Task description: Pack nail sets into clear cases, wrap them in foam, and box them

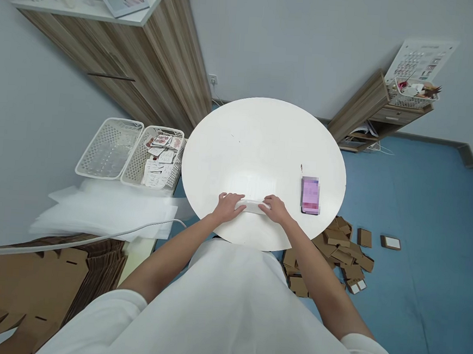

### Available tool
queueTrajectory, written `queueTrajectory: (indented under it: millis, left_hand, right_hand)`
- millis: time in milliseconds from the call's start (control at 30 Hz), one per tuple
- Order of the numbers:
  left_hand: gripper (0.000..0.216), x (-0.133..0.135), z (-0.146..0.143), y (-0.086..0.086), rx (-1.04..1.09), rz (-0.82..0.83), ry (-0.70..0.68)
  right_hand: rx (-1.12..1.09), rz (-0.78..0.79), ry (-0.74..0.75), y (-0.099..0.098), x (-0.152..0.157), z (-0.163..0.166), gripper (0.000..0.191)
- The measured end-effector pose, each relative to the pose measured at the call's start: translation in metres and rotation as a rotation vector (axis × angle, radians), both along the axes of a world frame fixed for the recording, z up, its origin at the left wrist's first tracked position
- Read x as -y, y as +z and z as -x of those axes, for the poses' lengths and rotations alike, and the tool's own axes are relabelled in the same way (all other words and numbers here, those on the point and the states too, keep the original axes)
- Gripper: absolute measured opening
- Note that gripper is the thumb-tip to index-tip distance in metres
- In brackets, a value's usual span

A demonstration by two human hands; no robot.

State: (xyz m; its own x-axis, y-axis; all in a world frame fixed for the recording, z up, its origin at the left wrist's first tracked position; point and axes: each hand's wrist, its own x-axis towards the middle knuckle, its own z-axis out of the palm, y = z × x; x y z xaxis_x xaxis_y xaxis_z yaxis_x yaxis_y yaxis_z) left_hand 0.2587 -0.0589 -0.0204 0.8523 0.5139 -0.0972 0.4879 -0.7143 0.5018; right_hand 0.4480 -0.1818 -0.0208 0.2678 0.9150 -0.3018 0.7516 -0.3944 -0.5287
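A round white table (pixel 264 141) stands in front of me. Near its front edge lies a small white wrapped item (pixel 251 206), hard to make out against the tabletop. My left hand (pixel 229 206) presses on its left end with fingers curled over it. My right hand (pixel 274 208) grips its right end the same way. A pink phone-sized object (pixel 311 195) lies flat on the table to the right of my right hand.
Two white baskets (pixel 110 148) stand left of the table, one holding small cards (pixel 160 160). White foam sheets (pixel 106 213) and flat brown cardboard (pixel 35 286) lie at lower left. Small brown boxes (pixel 337 250) are scattered on the blue floor at right. Wooden cabinets stand behind.
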Motion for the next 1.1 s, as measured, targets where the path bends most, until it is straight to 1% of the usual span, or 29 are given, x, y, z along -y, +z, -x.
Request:
queueTrajectory:
  millis: [133,233,333,433,500,567,633,700,767,900,967,1033,1100]
  left_hand:
    - [0.031,-0.005,-0.01,-0.006,-0.108,-0.009,0.115]
    - [0.028,-0.009,-0.02,-0.01,-0.177,-0.052,0.165]
    - [0.031,-0.012,-0.025,-0.01,-0.178,-0.11,0.199]
    - [0.041,-0.01,-0.022,-0.006,-0.146,-0.171,0.217]
    - [0.046,-0.004,-0.018,-0.003,-0.12,-0.205,0.153]
    - [0.049,0.004,-0.014,-0.002,-0.092,-0.224,0.009]
    - [0.053,0.014,-0.013,-0.004,-0.081,-0.221,-0.152]
    - [0.059,0.023,-0.016,-0.008,-0.101,-0.205,-0.255]
    - [0.064,0.029,-0.02,-0.014,-0.152,-0.188,-0.279]
    - [0.071,0.03,-0.021,-0.024,-0.232,-0.176,-0.297]
    - [0.075,0.029,-0.02,-0.026,-0.235,-0.18,-0.321]
    - [0.078,0.028,-0.019,-0.027,-0.236,-0.184,-0.33]
    - [0.08,0.029,-0.019,-0.027,-0.24,-0.192,-0.33]
  right_hand:
    - [0.056,0.064,-0.105,-0.009,-0.013,0.001,0.038]
    - [0.141,0.06,-0.177,-0.016,-0.019,0.004,0.039]
    - [0.202,-0.029,-0.244,-0.02,-0.021,0.005,0.039]
    - [0.184,-0.151,-0.342,-0.021,-0.013,0.008,0.043]
    - [0.109,-0.218,-0.446,-0.021,0.0,0.013,0.048]
    - [-0.034,-0.26,-0.585,-0.024,0.016,0.022,0.053]
    - [-0.25,-0.242,-0.753,-0.029,0.032,0.033,0.059]
    - [-0.424,-0.22,-0.872,-0.035,0.041,0.042,0.062]
    - [-0.516,-0.214,-0.923,-0.039,0.041,0.048,0.064]
    - [-0.547,-0.237,-0.939,-0.042,0.025,0.049,0.066]
    - [-0.598,-0.268,-1.004,-0.04,0.017,0.047,0.067]
    - [-0.699,-0.297,-1.086,-0.038,0.013,0.043,0.071]
    - [-0.791,-0.299,-1.127,-0.034,0.01,0.038,0.073]
